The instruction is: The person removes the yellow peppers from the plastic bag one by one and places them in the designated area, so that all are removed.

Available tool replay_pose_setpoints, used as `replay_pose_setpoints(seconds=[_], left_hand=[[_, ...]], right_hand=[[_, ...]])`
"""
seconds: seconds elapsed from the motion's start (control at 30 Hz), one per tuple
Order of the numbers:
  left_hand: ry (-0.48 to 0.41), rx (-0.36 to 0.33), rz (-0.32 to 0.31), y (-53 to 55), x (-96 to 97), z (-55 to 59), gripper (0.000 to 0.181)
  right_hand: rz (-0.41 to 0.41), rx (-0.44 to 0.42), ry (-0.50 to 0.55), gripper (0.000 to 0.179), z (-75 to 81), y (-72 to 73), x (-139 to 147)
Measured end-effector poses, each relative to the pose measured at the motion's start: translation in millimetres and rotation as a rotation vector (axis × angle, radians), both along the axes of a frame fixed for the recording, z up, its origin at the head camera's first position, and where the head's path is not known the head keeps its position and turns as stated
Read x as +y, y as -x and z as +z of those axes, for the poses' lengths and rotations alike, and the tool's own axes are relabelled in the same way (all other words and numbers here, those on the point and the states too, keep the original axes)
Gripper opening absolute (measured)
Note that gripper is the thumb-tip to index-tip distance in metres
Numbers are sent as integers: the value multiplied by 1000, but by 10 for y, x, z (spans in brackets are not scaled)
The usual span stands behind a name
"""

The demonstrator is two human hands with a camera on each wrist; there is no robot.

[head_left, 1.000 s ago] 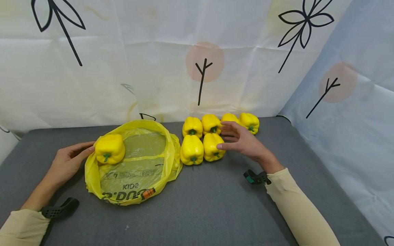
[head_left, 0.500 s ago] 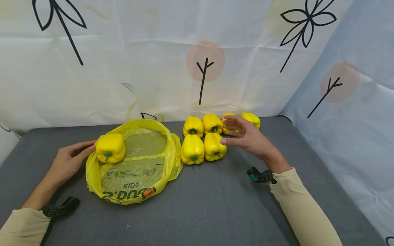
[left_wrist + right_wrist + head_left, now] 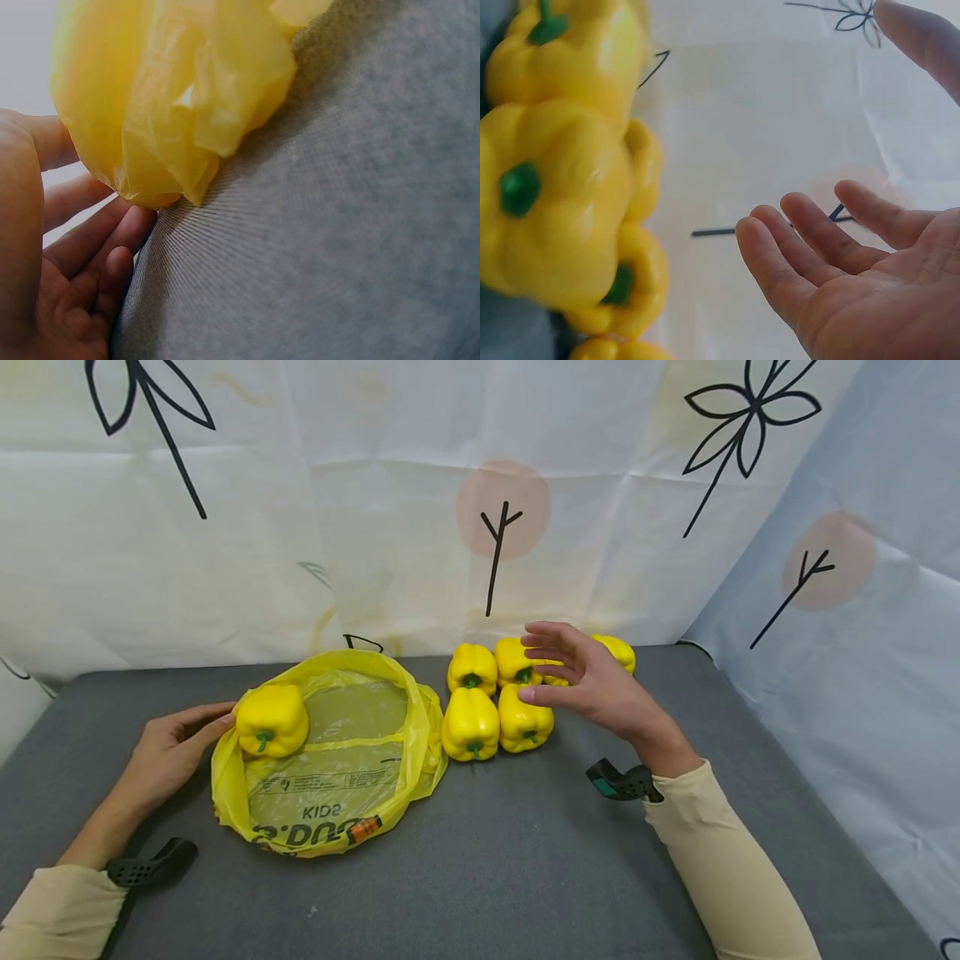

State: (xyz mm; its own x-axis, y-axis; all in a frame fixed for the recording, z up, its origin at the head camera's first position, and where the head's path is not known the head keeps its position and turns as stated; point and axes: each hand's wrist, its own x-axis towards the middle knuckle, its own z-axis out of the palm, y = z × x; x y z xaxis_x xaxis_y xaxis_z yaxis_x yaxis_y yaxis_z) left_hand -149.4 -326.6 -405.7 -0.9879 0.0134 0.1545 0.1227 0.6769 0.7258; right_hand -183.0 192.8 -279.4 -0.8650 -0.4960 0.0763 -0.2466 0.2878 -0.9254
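A yellow plastic bag lies with its mouth spread wide, dark print showing inside. One yellow bell pepper sits in its left side. My left hand holds the rim beside that pepper; in the left wrist view, fingers reach the bag's folds. To the bag's right, more bell peppers stand in two rows, green stems toward me. My right hand hovers over the right part of these rows, fingers spread and holding nothing, hiding some back-row peppers. The right wrist view shows peppers left of the palm.
A dark grey cloth-covered table spreads beneath everything. Behind it hangs a white printed sheet, close to the back peppers. A bluish sheet borders the right side. Dark wrist straps sit on both forearms.
My right hand first drew slightly right, then moved back left and a little up above the peppers, covering more of the back row. The left hand, bag and peppers stay put.
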Motion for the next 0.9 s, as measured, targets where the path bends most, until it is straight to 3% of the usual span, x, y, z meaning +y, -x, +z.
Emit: replay_pose_setpoints(seconds=[0.4,0.9], left_hand=[[-8,12,-7,3,7,12,49],[-14,4,4,1,6,-1,49]], right_hand=[[48,65,126,75,200,-42,-312],[150,92,239,70,325,-3,-706]])
